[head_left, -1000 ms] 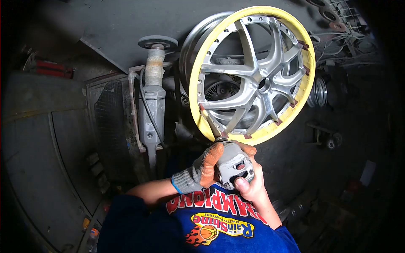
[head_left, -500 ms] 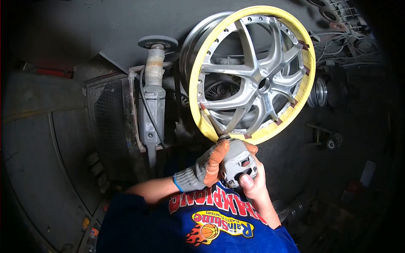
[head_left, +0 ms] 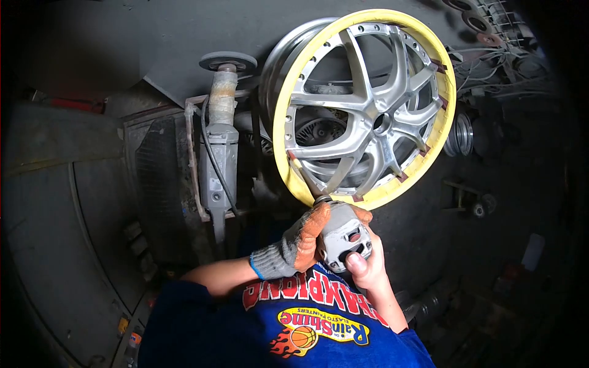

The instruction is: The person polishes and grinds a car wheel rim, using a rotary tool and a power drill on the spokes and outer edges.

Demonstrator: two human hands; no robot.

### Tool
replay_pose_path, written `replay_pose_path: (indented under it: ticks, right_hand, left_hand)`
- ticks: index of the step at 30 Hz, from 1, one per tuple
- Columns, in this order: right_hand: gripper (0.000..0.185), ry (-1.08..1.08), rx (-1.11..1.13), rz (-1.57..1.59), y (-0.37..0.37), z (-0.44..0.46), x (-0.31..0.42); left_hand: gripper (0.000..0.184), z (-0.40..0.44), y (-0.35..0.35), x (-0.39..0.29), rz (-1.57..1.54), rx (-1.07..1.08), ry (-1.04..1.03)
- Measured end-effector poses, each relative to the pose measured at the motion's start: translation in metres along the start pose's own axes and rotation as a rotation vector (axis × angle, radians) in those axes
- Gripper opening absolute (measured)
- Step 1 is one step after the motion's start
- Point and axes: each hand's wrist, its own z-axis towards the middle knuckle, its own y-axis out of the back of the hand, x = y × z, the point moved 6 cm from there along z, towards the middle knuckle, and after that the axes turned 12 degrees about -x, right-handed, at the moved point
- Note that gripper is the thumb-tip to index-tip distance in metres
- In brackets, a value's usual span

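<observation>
My left hand (head_left: pixel 293 246), in a grey and orange glove, wraps the near side of a grey power tool (head_left: pixel 343 236). On the other side, my right hand (head_left: pixel 370 260) grips the tool's rear end, its bare thumb beside the vent openings. A narrow tapered bit (head_left: pixel 310 178) points from the tool toward the lower left inner edge of a silver wheel rim (head_left: pixel 368 110); whether it touches is unclear. Yellow covering (head_left: pixel 283 116) runs round the rim's outer lip, with dark reddish pieces at several places. An orange glove part shows beyond the tool, its hand unclear.
Left of the rim, a larger grey power tool (head_left: pixel 219 162) stands upright with a round disc (head_left: pixel 227 61) on top and a dark cable alongside. Cables (head_left: pixel 491 70) lie at the upper right. Another silver wheel (head_left: pixel 460 134) is behind the rim's right side.
The held tool and both hands have shifted slightly right and back a little left. Rim and large tool appear slightly left in view. Both hands keep their grip.
</observation>
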Motion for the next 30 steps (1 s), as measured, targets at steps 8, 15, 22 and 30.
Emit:
replay_pose_path:
  ticks: [8,15,22,30]
  right_hand:
    - [0.103,-0.088,-0.194,0.408,0.036,-0.015,-0.009]
    - [0.102,-0.127,-0.359,0.713,0.069,-0.020,-0.012]
    - [0.074,0.242,-0.033,0.453,0.046,0.005,0.038]
    - [0.054,0.755,-0.061,-0.443,0.074,0.037,0.129]
  left_hand:
    - [0.106,0.007,-0.037,0.023,0.085,0.340,0.069]
    - [0.109,0.037,-0.051,0.038,0.862,0.415,-0.355]
    - [0.135,0.022,-0.091,-0.005,0.630,0.202,-0.182]
    - [0.117,-0.008,-0.088,-0.047,0.495,-0.151,-0.698]
